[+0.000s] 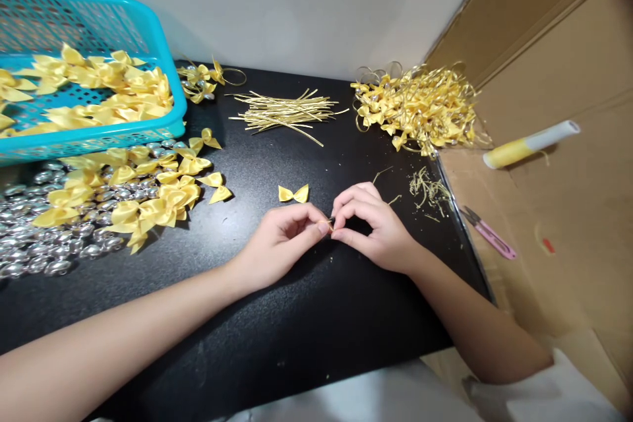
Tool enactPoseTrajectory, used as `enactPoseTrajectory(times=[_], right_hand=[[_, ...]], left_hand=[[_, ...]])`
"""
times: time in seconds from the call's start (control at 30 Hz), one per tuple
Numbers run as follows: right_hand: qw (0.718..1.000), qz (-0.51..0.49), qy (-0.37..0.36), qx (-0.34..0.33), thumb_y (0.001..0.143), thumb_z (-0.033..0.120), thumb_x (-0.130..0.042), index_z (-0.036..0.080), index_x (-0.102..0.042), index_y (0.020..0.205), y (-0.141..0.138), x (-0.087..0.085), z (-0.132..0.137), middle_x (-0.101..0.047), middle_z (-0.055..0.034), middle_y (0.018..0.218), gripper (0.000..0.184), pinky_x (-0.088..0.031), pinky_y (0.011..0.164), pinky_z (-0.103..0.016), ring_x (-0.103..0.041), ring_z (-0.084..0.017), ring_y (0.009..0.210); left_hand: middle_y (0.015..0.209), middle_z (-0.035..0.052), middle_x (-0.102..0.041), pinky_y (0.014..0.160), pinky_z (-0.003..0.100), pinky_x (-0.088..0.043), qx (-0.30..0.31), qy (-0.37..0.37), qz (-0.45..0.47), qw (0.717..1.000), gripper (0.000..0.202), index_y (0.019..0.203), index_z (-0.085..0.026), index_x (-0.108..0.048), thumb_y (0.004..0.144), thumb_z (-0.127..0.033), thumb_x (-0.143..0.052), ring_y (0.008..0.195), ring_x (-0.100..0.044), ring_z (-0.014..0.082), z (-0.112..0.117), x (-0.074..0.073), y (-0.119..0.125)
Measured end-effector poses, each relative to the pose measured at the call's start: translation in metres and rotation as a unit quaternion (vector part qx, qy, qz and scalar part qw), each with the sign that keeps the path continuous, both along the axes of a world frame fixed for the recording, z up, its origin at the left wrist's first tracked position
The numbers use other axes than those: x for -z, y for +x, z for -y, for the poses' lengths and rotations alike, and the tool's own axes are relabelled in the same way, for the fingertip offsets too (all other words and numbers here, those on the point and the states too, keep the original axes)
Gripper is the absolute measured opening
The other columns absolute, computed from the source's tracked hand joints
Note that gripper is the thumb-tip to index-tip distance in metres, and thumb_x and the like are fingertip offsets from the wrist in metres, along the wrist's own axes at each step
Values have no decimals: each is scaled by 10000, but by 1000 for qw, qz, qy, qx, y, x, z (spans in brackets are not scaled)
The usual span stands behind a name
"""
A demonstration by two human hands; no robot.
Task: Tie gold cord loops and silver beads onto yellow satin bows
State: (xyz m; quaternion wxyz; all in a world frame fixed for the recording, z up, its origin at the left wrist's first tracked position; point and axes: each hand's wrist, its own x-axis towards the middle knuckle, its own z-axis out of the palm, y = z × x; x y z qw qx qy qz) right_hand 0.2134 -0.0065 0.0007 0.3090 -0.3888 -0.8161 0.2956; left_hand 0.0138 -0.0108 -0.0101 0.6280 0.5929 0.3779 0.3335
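My left hand and my right hand meet over the black table, fingertips almost touching. Each closes thumb and fingers in a pinch on a thin gold cord, of which only a short bit shows; the fingers cover the rest. Just beyond my left hand lies a single yellow ribbon bow, touched by neither hand. Farther back is a loose bundle of straight gold cords.
A turquoise basket of yellow bows stands at the left, beside silver beads and more bows. Finished-looking bows with looped cords are heaped at the back right. Cord scraps lie near pink snips and a ribbon roll.
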Motion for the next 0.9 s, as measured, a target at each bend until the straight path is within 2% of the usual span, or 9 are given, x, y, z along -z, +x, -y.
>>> enactPoseTrajectory(times=[0.17,0.37,0.53,0.63,0.9], right_hand=[[999,32,41,13,865,221,-664,224,-613,784,0,-2,3,-642,-8,888,96,-389,873,-377,-526,-187,940],[987,49,144,55,874,233,-650,227,-619,774,-2,0,6,-659,-5,854,105,-364,838,-370,-547,-185,901],[973,60,211,74,879,245,-653,233,-614,786,-4,2,7,-669,3,834,102,-352,830,-370,-558,-176,863],[972,54,217,77,888,246,-649,228,-603,799,-5,3,7,-671,1,843,103,-352,829,-366,-565,-169,854],[982,49,165,81,925,242,-583,224,-595,833,-7,4,7,-664,-18,903,94,-355,825,-365,-568,-178,877]], left_hand=[[751,10,-637,717,235,-431,-14,0,13,1000,205,722,-146,-632,889,-253,-578,726,-558,119,-2,-2,1],[739,-1,-631,670,237,-409,-20,-14,25,999,200,678,-157,-620,861,-214,-561,672,-518,110,-3,-2,2],[719,0,-616,695,248,-412,-1,-1,11,1000,216,625,-161,-607,828,-180,-536,689,-529,121,-5,-3,2],[702,-3,-599,703,247,-411,14,5,1,1000,226,602,-161,-610,812,-174,-528,684,-527,120,-8,-5,1],[710,-5,-589,706,253,-410,41,-4,-8,999,238,586,-170,-590,811,-205,-521,690,-511,129,-10,-4,0]])
